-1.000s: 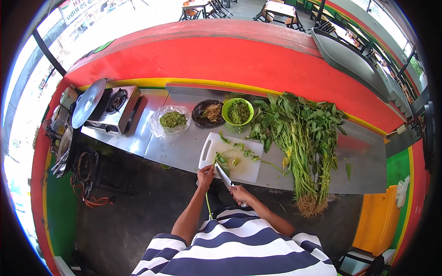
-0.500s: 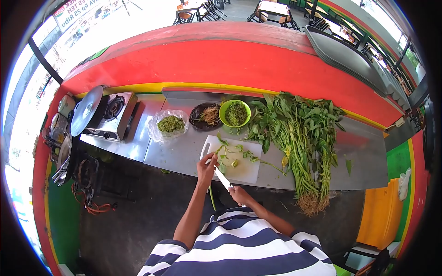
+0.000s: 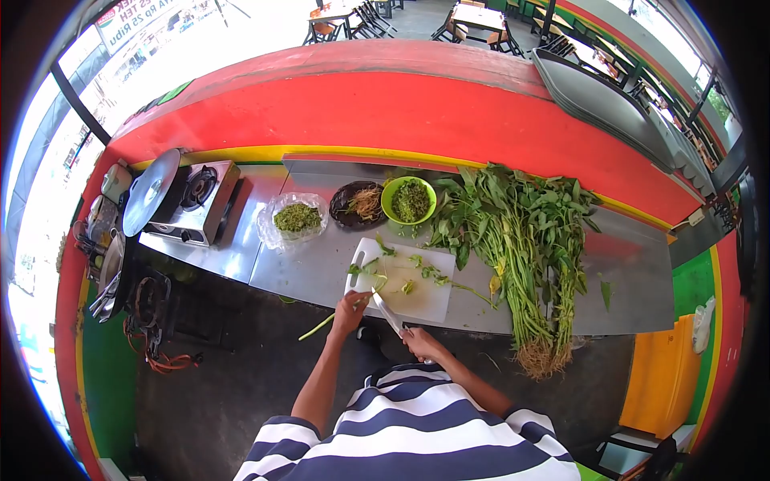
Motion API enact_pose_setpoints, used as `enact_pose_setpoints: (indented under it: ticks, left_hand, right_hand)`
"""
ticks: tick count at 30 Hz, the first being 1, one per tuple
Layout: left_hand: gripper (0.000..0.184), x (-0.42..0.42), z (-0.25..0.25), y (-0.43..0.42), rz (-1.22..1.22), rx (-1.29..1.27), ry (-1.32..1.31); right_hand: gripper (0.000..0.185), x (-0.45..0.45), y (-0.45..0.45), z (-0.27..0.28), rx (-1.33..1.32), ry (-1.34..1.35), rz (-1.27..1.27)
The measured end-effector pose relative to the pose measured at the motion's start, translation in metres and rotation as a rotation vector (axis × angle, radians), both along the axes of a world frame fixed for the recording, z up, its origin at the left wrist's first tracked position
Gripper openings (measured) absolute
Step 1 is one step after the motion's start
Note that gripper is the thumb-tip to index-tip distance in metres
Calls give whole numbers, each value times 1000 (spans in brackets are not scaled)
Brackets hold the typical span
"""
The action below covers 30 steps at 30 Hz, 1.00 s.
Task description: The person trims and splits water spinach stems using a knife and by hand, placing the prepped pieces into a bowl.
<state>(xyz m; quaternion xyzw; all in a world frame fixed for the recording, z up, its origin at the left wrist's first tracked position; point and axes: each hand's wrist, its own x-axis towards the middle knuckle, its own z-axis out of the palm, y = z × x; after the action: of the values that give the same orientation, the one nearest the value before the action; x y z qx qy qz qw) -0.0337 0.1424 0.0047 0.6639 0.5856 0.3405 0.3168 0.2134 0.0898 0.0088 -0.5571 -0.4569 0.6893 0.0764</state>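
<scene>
So the white cutting board (image 3: 433, 303) sits right at the near edge of the metal desk (image 3: 295, 268), and the left hand (image 3: 350, 313) is at its near left corner. That grip is closed snugly around a green stem (image 3: 316, 327), which pokes out to the left of the board, past the desk edge. Can't really tell if the hand is touching the board.

The right hand (image 3: 420, 345) is just in front of the board, its grip wrapped around the handle of a knife (image 3: 388, 312). The blade slants up and left, with the tip over the near left part of the board. Some loose leafy bits (image 3: 408, 286) are scattered across the board, plus a thin sprig trailing off its right side.

Behind the board there's a green bowl (image 3: 388, 200) of chopped greens, and just left of that a dark dish (image 3: 342, 213) with stringy roots in it. Further left of the board is a clear plastic bag (image 3: 267, 230) holding more chopped greens. Off to the board's right lies a big bundle of leafy greens (image 3: 513, 240), its roots sticking out past the near desk edge.
</scene>
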Motion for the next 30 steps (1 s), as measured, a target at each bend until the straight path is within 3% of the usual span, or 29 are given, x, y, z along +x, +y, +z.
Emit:
enact_pose_setpoints:
  ticks: [7,12,17,30]
  left_hand:
    - [27,8,-14,-28,142,-71,48]
    - [21,11,-20,-25,250,-56,225]
    - [19,11,-26,-26,275,-89,259]
    - [17,10,-20,-29,249,-131,276]
  right_hand:
    - [50,24,-10,-1,197,-192,75]
    - [46,39,-18,10,552,-385,94]
    - [39,29,-21,43,604,-554,170]
    - [34,17,-1,44,675,-640,282]
